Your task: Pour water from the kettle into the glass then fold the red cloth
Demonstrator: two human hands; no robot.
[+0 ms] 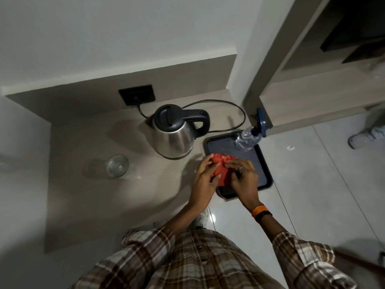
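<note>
The steel kettle (174, 133) with its black lid and handle stands upright on its base at the back of the counter. The clear glass (117, 166) stands to its left, near the counter's middle. The red cloth (223, 171) is bunched small over the near left corner of a dark tray (264, 174). My left hand (205, 178) grips the cloth's left side and my right hand (244, 177) grips its right side. Most of the cloth is hidden under my fingers.
A clear plastic bottle (246, 138) with a blue pump top lies on the tray's far end. The kettle's black cord (233, 109) loops behind to a wall socket (137, 97). The counter edge drops to a tiled floor on the right.
</note>
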